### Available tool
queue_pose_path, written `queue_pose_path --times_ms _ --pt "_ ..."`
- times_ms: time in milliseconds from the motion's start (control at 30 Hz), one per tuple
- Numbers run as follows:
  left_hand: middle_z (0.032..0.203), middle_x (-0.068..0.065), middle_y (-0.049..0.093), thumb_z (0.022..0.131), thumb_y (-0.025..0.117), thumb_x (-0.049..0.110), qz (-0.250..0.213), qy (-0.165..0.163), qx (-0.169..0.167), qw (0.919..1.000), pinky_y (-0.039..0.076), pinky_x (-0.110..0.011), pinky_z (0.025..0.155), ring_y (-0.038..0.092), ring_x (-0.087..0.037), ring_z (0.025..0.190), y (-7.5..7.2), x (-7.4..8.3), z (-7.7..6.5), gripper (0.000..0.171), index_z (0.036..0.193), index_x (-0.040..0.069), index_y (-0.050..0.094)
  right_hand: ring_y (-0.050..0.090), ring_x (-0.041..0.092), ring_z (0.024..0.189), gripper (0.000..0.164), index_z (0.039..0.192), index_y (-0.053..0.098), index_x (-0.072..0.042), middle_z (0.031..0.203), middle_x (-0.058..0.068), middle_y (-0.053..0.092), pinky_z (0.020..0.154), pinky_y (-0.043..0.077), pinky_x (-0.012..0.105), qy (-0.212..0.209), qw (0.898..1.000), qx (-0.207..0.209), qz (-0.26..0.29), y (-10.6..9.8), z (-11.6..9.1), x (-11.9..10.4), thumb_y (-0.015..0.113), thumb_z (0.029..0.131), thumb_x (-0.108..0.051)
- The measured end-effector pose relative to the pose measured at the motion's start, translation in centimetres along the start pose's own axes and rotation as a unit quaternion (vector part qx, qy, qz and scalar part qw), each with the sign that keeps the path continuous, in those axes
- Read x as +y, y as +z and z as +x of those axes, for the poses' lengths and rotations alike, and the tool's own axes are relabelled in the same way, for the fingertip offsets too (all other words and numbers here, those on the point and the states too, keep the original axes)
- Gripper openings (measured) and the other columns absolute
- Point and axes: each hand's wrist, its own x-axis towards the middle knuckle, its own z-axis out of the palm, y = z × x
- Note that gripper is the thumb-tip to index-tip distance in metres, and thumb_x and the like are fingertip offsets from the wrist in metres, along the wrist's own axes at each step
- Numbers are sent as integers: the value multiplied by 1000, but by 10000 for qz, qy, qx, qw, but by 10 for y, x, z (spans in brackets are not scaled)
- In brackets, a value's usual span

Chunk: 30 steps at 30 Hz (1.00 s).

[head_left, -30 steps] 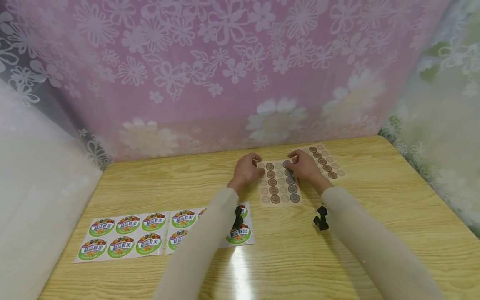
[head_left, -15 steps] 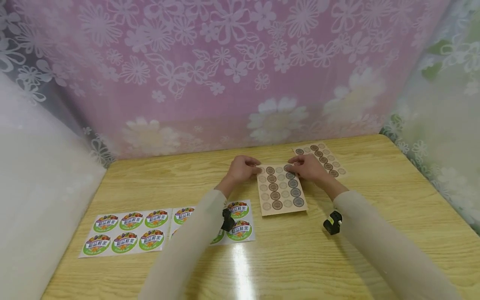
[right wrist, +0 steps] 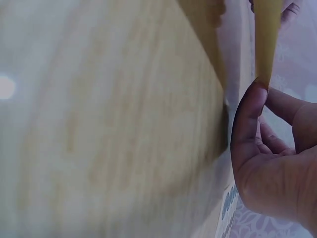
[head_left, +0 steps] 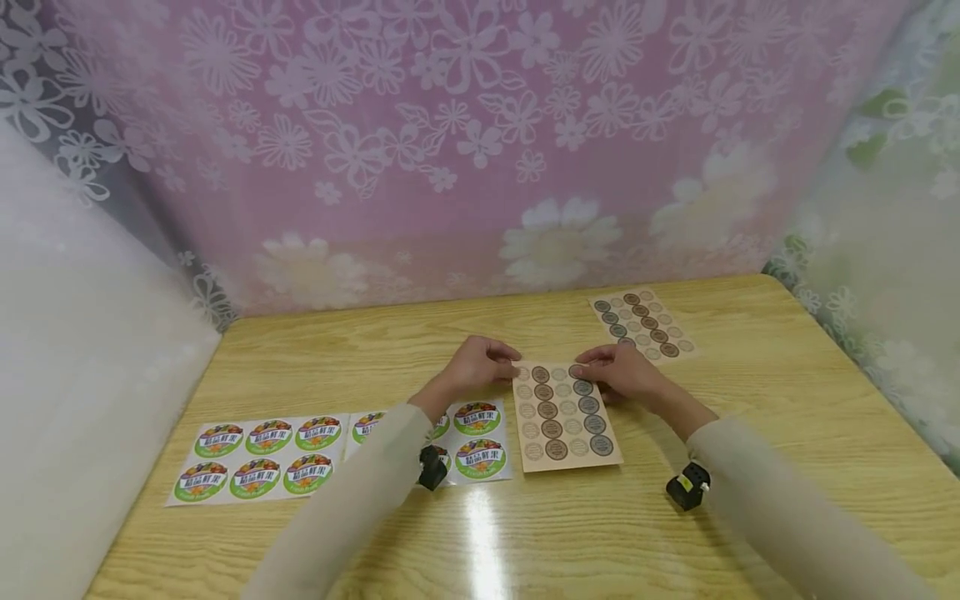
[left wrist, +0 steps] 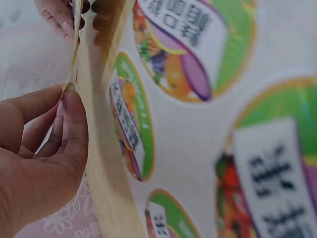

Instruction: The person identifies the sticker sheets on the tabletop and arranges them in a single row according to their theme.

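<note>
Between my two hands is a tan sticker sheet (head_left: 558,421) with columns of round brown, grey and pale stickers. My left hand (head_left: 480,364) pinches its far left corner between thumb and fingers. At the far right corner, my right hand (head_left: 624,371) pinches the sheet the same way. Both wrist views show the sheet nearly edge-on, raised off the wood, with the left hand (left wrist: 54,134) and the right hand (right wrist: 272,153) each gripping its edge with thumb and forefinger.
A second tan sticker sheet (head_left: 645,321) lies toward the back right of the wooden table (head_left: 750,417). White sheets of round fruit stickers (head_left: 255,462) lie at the left, partly under the left sleeve. A pink floral curtain (head_left: 420,208) hangs behind the table.
Both hands have drawn the tan sticker sheet toward me and lifted it from the table. The second tan sheet, partly covered by the right hand before, now shows more fully.
</note>
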Motion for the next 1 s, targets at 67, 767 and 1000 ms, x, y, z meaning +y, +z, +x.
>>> queue_pose_path --times_ms 67,767,1000 --pt "86 -10 61 88 67 0 166 4 -31 9999 55 -30 72 66 -25 81 0 -1 -3 23 111 -4 68 62 15 69 48 128 54 5 93 9 66 57 52 31 -6 10000 15 2 3 -2 0 66 92 -25" --pt "84 -1 61 87 72 12 1930 246 41 9809 47 -27 61 56 -14 69 4 -7 -12 23 109 6 69 58 17 70 32 114 63 5 90 10 63 57 49 31 -711 9900 627 -1043 20 -5 2 68 91 -17" --pt "83 0 61 87 72 13 2212 307 -16 9747 46 -27 63 56 -13 69 4 -6 -14 26 112 7 68 56 16 65 33 115 62 6 82 8 58 55 48 31 -720 9897 588 -1089 22 -4 1 67 91 -17"
